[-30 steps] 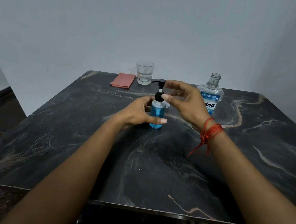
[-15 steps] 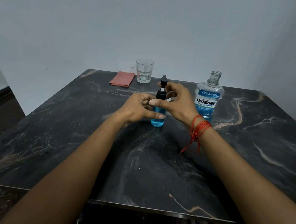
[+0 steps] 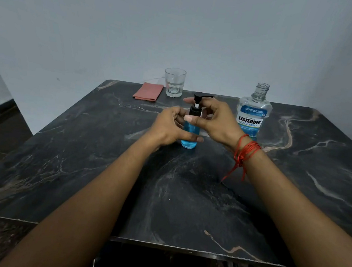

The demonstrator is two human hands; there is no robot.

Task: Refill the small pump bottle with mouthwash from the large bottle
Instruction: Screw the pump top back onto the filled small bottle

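Observation:
The small pump bottle [image 3: 190,135], clear with blue liquid and a black pump top, stands upright on the dark marble table [image 3: 185,199]. My left hand [image 3: 169,128] grips its lower body from the left. My right hand [image 3: 217,122] pinches the black pump collar with thumb and fingers; the pump nozzle points right over that hand. The large mouthwash bottle [image 3: 253,115], uncapped and partly filled with blue liquid, stands upright to the right, just behind my right wrist.
A clear glass tumbler [image 3: 174,82] and a folded pink cloth [image 3: 148,91] sit near the table's far edge, against a pale wall. A red thread band [image 3: 245,151] circles my right wrist. The table's front edge runs close to me.
My right hand has stayed on the pump collar and turned; the pump nozzle swung from pointing left to facing right. The left hand keeps holding the bottle body.

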